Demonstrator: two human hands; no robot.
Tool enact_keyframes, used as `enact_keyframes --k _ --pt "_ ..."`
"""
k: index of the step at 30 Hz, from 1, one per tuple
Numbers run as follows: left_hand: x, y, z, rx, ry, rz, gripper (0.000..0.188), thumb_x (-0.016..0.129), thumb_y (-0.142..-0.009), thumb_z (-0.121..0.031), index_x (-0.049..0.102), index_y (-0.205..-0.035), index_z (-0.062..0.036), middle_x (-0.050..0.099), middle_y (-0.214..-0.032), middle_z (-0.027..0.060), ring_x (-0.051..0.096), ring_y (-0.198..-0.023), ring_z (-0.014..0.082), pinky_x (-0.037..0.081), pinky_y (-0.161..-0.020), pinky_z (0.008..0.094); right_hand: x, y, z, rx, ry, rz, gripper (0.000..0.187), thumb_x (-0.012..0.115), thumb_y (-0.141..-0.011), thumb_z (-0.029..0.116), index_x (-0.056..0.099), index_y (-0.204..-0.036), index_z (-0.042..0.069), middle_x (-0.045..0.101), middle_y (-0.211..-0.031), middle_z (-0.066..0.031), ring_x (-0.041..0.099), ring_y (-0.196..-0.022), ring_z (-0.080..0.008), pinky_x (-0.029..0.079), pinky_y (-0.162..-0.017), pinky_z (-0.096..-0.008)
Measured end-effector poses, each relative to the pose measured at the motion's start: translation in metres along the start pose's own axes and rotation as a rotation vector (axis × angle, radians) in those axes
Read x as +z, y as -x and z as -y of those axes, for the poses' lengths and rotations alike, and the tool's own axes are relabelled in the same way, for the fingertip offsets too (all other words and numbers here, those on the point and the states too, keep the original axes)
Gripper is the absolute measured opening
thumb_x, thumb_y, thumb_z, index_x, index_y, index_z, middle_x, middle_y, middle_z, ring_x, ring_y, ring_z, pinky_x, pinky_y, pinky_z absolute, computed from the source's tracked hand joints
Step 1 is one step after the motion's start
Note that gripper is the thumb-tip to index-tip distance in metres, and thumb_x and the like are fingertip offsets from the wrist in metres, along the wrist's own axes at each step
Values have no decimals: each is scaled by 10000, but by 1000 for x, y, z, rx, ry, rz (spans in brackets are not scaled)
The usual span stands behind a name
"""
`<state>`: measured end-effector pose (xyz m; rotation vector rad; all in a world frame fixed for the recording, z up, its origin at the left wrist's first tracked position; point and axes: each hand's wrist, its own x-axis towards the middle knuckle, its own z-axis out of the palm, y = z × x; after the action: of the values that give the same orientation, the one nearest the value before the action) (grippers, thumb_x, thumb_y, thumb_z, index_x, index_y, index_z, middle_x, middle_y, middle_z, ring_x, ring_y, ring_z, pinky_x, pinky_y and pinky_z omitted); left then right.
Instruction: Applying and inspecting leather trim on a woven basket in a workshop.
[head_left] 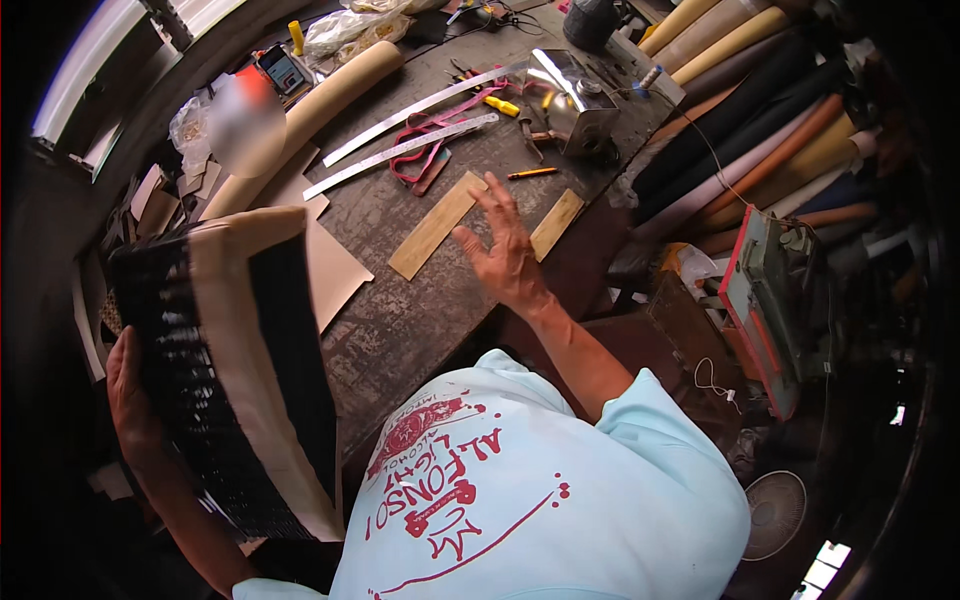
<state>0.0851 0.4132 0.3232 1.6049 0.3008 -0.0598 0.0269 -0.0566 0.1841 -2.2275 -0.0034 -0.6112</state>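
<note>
Against its outer side, my left hand (128, 395) supports a large boxy piece, black and ribbed with a cream band (222, 300); part of the hand is hidden by the piece. My right hand (505, 250) is over the workbench with its fingers stretched and spread, holding nothing. Its fingertips are at the upper end of a flat wooden strip (435, 228); whether they touch it I cannot tell. A shorter wooden strip (557, 225) lies to the right of that hand.
On the dark bench (370, 350) lie two metal rulers (400, 155), a pink strap (410, 140), a yellow-handled tool (502, 106) and a pencil (532, 173). A shiny metal box (570, 100) stands behind. Material rolls (760, 150) fill the right; a fan (775, 515) stands lower right.
</note>
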Motion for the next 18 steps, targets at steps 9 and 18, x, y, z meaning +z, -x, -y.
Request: enact_keyframes --k 9,18 --pt "-64 39 24 86 479 -513 473 390 -1028 -247 346 -1462 -61 375 -1478 145 429 -1310 277 310 -1128 417 -102 -41 -273 261 521 187 215 689 -800 210 593 -877 34 400 -1425 -219 591 -1039 -422 492 -869 -472" --pt "32 80 61 63 640 -599 647 460 -971 -499 412 -1406 -21 489 -1401 99 497 -1244 255 378 -1087 415 -106 -97 -350 252 642 619 414 741 -740 404 653 -863 19 642 -892 -228 608 -885 -417 474 -738 -488"
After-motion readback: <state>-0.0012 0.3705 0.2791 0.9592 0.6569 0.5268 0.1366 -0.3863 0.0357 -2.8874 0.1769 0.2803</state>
